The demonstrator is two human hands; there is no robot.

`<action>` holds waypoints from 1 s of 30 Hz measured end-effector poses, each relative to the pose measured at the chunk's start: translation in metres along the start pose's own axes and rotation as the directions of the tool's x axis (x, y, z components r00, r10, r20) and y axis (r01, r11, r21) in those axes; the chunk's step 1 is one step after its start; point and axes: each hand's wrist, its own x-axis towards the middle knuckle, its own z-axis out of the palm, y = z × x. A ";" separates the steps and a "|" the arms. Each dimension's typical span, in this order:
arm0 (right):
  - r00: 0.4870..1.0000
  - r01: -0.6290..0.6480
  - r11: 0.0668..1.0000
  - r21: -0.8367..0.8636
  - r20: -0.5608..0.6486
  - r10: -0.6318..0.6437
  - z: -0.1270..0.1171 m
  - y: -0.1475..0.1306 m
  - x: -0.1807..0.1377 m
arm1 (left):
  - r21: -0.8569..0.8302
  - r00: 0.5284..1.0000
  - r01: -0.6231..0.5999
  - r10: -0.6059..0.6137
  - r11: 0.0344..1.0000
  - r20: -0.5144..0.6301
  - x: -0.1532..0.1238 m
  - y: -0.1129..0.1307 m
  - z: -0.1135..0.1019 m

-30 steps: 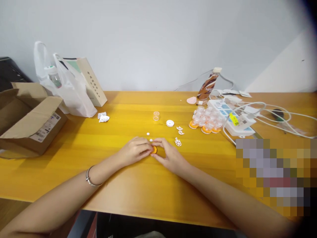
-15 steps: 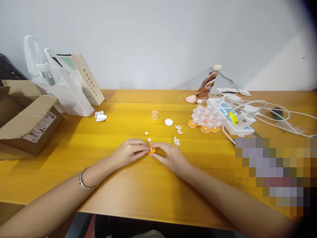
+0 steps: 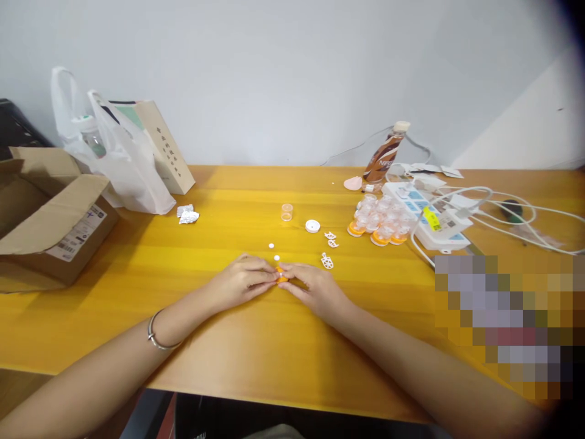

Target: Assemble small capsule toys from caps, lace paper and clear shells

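Observation:
Between my fingertips, low over the table, is a small orange round part (image 3: pixel 282 278), mostly hidden by the fingers. The fingers of my left hand (image 3: pixel 243 283) are pressed together on its left side. From the right, my right hand (image 3: pixel 316 289) pinches it between thumb and fingers. Just beyond it lie a small white disc (image 3: pixel 276 258) and a second white disc (image 3: pixel 271 246). Farther off are a clear plastic cylinder (image 3: pixel 286 213) and a white round piece with a centre hole (image 3: pixel 312 227). A white openwork plastic piece (image 3: pixel 326 261) lies beyond my right hand, with smaller white pieces (image 3: pixel 331 239) behind.
Several clear capsules with orange bases (image 3: pixel 380 221) stand at right, beside a power strip (image 3: pixel 432 219) with white cables and a brown drink bottle (image 3: pixel 386 153). To the left are a cardboard box (image 3: pixel 55 219), a white plastic bag (image 3: pixel 132 174) and crumpled foil (image 3: pixel 187 214).
My right fingers have closed in slightly toward the left hand around the orange part, covering more of it. The whole view has shifted a little; the other things on the table stay put.

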 end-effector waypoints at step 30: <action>0.998 0.059 0.998 -0.037 -0.012 -0.059 -0.005 -0.002 -0.001 | -0.098 0.924 0.354 -0.364 0.930 -0.117 0.014 -0.025 -0.005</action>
